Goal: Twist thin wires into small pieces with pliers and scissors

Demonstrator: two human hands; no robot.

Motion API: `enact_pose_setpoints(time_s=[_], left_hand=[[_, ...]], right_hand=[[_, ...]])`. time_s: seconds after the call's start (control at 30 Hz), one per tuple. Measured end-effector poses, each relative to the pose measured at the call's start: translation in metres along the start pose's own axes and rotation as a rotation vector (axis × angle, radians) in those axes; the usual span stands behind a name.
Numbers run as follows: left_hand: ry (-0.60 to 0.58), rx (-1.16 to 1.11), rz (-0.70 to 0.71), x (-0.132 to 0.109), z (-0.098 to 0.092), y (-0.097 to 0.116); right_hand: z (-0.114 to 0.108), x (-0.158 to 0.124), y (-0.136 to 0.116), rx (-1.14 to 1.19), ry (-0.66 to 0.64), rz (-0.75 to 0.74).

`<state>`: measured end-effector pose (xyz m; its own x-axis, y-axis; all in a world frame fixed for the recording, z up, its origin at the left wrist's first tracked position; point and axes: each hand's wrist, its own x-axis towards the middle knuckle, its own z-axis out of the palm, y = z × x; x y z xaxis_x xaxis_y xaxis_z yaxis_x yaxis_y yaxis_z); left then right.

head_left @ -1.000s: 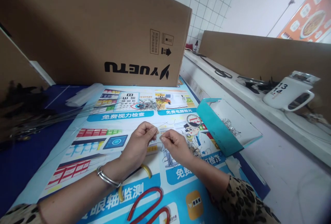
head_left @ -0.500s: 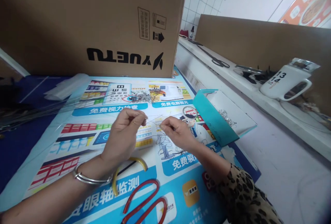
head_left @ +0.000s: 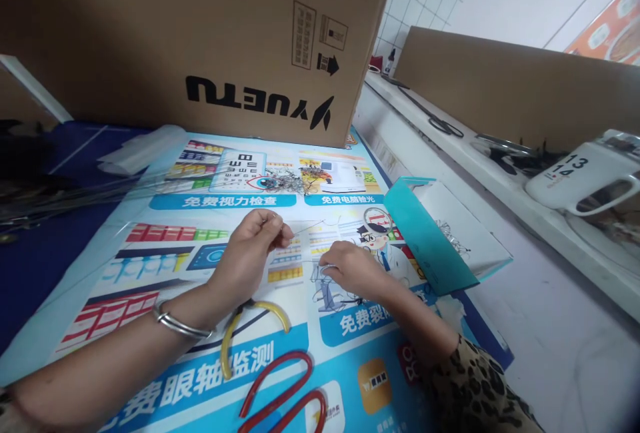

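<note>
My left hand (head_left: 256, 246), with a silver bangle on its wrist, pinches a thin wire (head_left: 311, 225) that sticks out to the right above the printed mat. My right hand (head_left: 353, 270) is lower, its fingers curled down at a loose scatter of thin dark wire pieces (head_left: 320, 290); what lies between the fingertips is too small to make out. Below my left hand lie pliers with yellow handles (head_left: 274, 313), their head partly hidden. Scissors with red handles (head_left: 280, 386) lie at the front edge of the view.
A tangle of wire bits (head_left: 285, 182) lies on the mat (head_left: 300, 266) farther back. An open teal box (head_left: 430, 240) with wire pieces stands at the right. A large cardboard box (head_left: 225, 33) closes off the back. Long wires (head_left: 100, 183) lie left; a white mug (head_left: 575, 176) is on the ledge.
My right hand has come away from the wire at my left hand and moved down to the scattered pieces. My left hand keeps its pinch. The camera view has shifted slightly.
</note>
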<state>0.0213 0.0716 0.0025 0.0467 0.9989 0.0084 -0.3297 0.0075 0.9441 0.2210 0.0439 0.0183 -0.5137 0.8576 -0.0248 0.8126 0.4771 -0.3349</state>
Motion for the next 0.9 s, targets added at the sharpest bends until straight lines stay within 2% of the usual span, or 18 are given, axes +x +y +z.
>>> enact_pose_setpoints(time_s=[0.17,0.33,0.47,0.6,0.9], left_hand=[[-0.043,-0.005,-0.045,-0.003,-0.001,-0.008],[-0.096,0.04,-0.046,-0.007,-0.001,-0.013],[-0.108,0.059,-0.046,-0.009,-0.001,-0.014],[-0.105,0.06,-0.053,-0.009,0.001,-0.013],[-0.14,0.084,-0.055,-0.01,-0.001,-0.016]], right_hand=[[-0.015,-0.007,0.005,-0.096,-0.119,0.04],[-0.027,-0.012,0.011,-0.102,-0.073,0.108],[-0.018,-0.007,0.01,-0.083,-0.014,0.204],[-0.002,0.001,0.007,-0.102,-0.044,0.278],[0.002,0.0,0.005,-0.133,-0.099,0.221]])
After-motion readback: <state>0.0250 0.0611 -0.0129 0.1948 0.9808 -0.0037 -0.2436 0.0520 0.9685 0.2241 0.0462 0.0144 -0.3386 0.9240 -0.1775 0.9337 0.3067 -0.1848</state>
